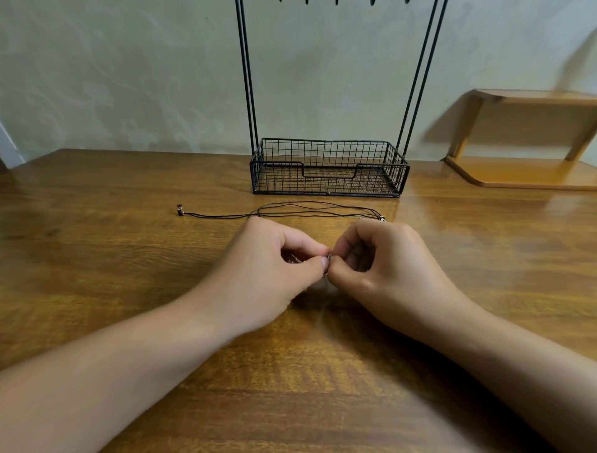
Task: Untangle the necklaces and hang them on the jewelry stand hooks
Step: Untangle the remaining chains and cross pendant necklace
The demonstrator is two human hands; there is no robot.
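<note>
Black cord necklaces lie stretched on the wooden table in front of the black wire jewelry stand; one end with a small clasp points left. My left hand and my right hand meet at the table's middle, thumbs and fingertips pinching a small metal chain piece between them. Most of that piece is hidden by my fingers. The stand's hooks barely show at the top edge.
The stand's wire basket base holds nothing visible, and its thin uprights rise against the pale wall. A wooden shelf stands at the back right of the table.
</note>
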